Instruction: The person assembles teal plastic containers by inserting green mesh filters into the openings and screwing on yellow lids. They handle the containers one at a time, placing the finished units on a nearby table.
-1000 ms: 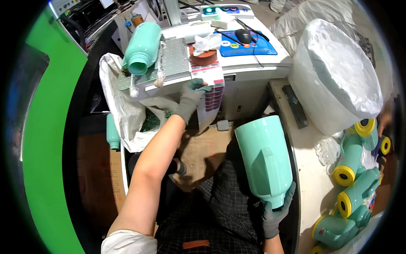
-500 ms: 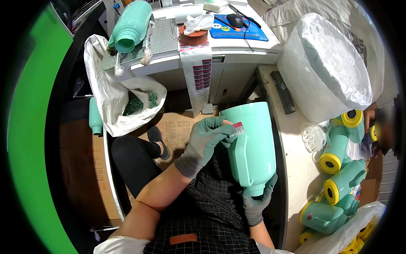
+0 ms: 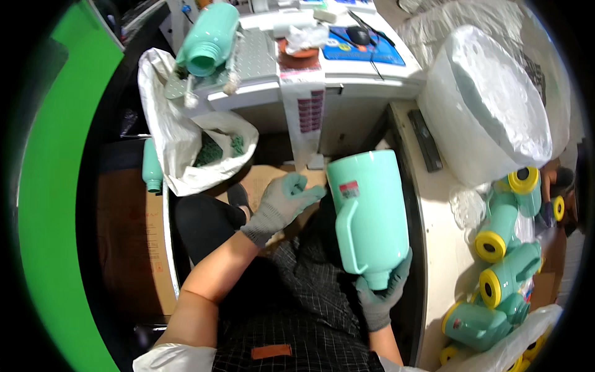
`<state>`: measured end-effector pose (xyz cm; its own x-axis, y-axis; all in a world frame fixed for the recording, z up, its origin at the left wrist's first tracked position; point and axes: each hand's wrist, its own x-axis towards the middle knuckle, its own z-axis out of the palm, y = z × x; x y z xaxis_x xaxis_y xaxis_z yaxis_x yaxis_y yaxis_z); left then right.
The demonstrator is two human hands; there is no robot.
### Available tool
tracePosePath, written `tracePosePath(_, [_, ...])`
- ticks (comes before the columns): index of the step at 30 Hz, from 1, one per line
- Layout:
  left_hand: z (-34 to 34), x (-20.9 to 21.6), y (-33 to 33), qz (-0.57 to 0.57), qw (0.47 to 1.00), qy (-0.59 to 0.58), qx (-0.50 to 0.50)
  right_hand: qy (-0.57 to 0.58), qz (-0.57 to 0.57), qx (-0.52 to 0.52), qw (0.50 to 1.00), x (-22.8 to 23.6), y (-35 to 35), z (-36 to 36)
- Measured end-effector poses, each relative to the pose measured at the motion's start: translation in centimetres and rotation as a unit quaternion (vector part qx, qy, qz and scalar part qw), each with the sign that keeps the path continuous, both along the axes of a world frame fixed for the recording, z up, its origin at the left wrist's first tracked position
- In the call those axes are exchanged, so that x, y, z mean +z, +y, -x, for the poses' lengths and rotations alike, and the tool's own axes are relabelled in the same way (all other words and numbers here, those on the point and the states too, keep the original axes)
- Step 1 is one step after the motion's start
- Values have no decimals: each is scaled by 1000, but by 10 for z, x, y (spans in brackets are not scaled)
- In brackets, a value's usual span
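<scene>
A mint-green plastic jug (image 3: 378, 217) with a side handle is tilted before me, its narrow neck toward my body. Around that neck, my gloved right hand (image 3: 384, 297) supports it from below. On the jug's wall, above the handle, sits a small red and white sticker (image 3: 349, 190). My gloved left hand (image 3: 288, 198) is off to the left of the jug, not touching it. Its fingers are partly curled and apart, and nothing shows in them. A strip of printed stickers (image 3: 310, 115) hangs from the desk ahead.
Another green jug body (image 3: 207, 40) lies on the perforated plate at the far left, over a white sack (image 3: 164, 124) of green scraps. Right, a ledge (image 3: 443, 248) carries green jugs with yellow bases (image 3: 493, 245) and a large plastic bag (image 3: 477, 105). A person's arm (image 3: 548, 195) shows beyond.
My left hand has let go of the sticker, now on the jug's wall, and has drawn back to the left. The right hand keeps its hold on the neck. The view has shifted slightly.
</scene>
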<state>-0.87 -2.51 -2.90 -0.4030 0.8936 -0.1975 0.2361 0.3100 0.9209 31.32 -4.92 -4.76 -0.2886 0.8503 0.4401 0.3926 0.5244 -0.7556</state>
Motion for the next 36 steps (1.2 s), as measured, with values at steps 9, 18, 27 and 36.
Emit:
tracePosePath(9, [179,95,34,-206,708,661,141,245,113,-49,962,35,45,21])
tracePosePath(18, [256,137,33,-87,574,814,11,293,10,69,953,97,132,123])
tracePosePath(27, [71,134,-168,-401,819,407,45,-62,-351,122,926,162,171,331])
tracePosePath(36, [30,61,-194,-286,943,163,51,-297,-372,119,871,137,165,531])
